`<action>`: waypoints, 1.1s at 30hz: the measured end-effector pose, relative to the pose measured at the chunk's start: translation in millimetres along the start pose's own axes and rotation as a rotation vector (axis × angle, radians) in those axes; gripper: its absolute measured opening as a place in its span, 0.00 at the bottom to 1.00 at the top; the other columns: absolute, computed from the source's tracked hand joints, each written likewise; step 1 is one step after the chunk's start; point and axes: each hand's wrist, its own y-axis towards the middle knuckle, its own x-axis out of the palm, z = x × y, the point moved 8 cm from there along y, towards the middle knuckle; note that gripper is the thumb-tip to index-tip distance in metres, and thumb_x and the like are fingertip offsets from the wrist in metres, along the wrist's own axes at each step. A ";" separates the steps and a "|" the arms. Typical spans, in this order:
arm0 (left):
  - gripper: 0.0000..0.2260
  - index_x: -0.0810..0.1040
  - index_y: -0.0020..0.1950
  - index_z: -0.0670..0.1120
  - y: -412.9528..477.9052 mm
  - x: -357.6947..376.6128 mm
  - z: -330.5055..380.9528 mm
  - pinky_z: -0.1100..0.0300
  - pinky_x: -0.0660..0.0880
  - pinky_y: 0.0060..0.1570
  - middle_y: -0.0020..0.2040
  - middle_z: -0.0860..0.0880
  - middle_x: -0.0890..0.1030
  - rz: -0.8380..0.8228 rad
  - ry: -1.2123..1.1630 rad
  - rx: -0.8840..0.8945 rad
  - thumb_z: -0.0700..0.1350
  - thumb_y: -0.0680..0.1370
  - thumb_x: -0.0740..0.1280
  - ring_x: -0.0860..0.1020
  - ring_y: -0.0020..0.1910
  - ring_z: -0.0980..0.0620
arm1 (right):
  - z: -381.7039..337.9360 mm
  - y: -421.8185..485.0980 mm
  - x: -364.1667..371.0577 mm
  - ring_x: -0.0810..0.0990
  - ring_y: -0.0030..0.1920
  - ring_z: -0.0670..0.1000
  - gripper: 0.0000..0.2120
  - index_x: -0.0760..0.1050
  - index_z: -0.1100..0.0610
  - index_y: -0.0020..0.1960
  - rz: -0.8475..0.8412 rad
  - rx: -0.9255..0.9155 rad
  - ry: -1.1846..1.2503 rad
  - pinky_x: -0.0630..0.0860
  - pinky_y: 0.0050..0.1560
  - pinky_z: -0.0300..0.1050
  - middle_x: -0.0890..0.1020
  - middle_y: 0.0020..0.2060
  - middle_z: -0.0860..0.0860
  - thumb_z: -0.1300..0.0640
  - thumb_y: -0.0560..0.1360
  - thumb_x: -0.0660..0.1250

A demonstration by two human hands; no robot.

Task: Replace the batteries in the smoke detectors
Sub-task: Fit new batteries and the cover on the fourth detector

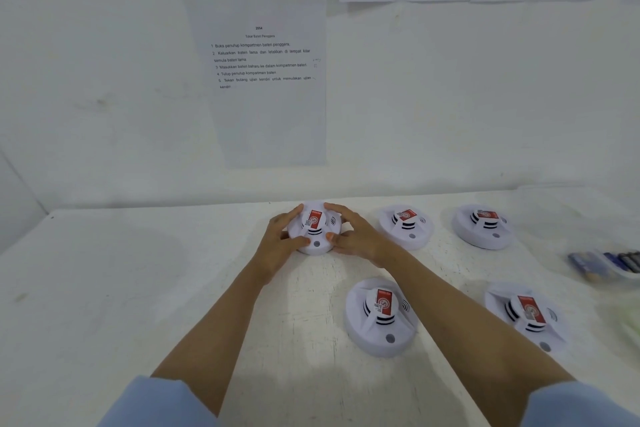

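— Clasping a white smoke detector point(313, 230) with the left hand point(281, 246) and the right hand point(358, 241), close to the far edge of the white table point(138, 288), about halfway along it.

— Gripped how?

— From both sides: fingers of each hand spread apart and curved over the rim, thumbs against the near side, clamped on the housing. Lying flat, red label up, grey button toward the front edge.

— And around it?

— Lined up to its right along the same far edge, a second detector point(405, 227) and a third detector point(483, 225), apart from each other. Nearer the front edge, between the two forearms and just beside the right one, a fourth detector point(381, 317); well to its right, a fifth detector point(526, 315). Face up throughout, red labels showing.

— Batteries point(588, 262)?

— Heaped in a shallow tray point(627, 276) at the right edge, blurred, count impossible to tell. Taped to the wall behind, a printed instruction sheet point(266, 80).
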 end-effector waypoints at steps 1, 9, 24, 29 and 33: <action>0.26 0.66 0.70 0.49 -1.3 1.1 2.6 0.70 0.72 0.49 0.64 0.50 0.68 -0.009 0.004 0.003 0.36 0.74 0.68 0.70 0.61 0.52 | 0.0 0.6 -0.2 0.74 0.57 0.57 0.26 0.63 0.52 0.69 0.013 0.000 -0.010 0.78 0.53 0.50 0.68 0.58 0.54 0.65 0.75 0.65; 0.24 0.67 0.70 0.49 -2.8 1.2 4.4 0.72 0.73 0.46 0.64 0.51 0.71 -0.089 0.067 -0.023 0.38 0.75 0.67 0.71 0.60 0.54 | -1.4 1.1 -2.7 0.76 0.47 0.46 0.26 0.63 0.59 0.69 0.015 -0.004 -0.118 0.77 0.47 0.36 0.73 0.45 0.44 0.66 0.74 0.67; 0.21 0.67 0.65 0.51 -5.9 10.9 21.3 0.69 0.70 0.50 0.57 0.56 0.73 -0.202 0.169 -0.042 0.34 0.76 0.64 0.74 0.52 0.60 | -0.9 1.9 -3.3 0.72 0.58 0.53 0.26 0.62 0.60 0.70 -0.015 0.044 -0.291 0.72 0.58 0.43 0.71 0.65 0.58 0.64 0.75 0.66; 0.19 0.69 0.64 0.51 -4.5 9.7 16.4 0.63 0.69 0.55 0.57 0.53 0.74 -0.201 0.130 -0.069 0.35 0.77 0.64 0.73 0.58 0.52 | 3.7 5.8 -2.1 0.71 0.65 0.55 0.26 0.62 0.61 0.71 -0.033 0.084 -0.312 0.71 0.65 0.49 0.71 0.65 0.55 0.63 0.75 0.65; 0.19 0.68 0.66 0.47 -3.7 10.9 15.3 0.66 0.69 0.53 0.57 0.55 0.73 -0.206 0.153 -0.097 0.35 0.77 0.63 0.72 0.55 0.56 | 6.6 6.2 -2.4 0.69 0.68 0.57 0.27 0.60 0.60 0.72 -0.044 0.116 -0.339 0.68 0.68 0.51 0.69 0.69 0.56 0.61 0.76 0.65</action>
